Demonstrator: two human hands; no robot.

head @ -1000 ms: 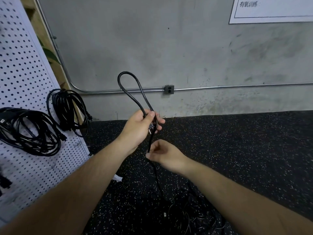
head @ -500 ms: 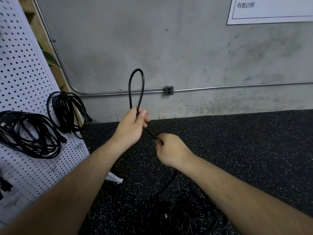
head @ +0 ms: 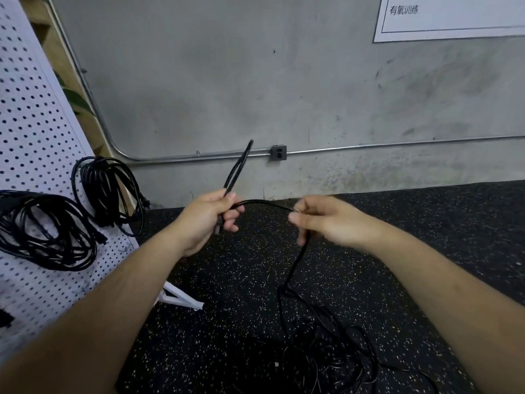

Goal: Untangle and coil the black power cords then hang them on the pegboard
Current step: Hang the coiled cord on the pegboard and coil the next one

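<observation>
Speckled floor; L hand, R hand grip black cord btwn them.

A grey concrete wall is filling most of the view, and it is carrying dark scuffs and stains, more on its right side. A thin metal conduit is running low along this wall and passing a small grey outlet box. At the left it is bending upward and climbing to the top corner. A white poster with Chinese characters is hanging at the top right. The black rubber floor, sprinkled with pale specks, is meeting the wall. At the left, green leaves are showing beside a wooden board. The light is falling soft and even.
</observation>
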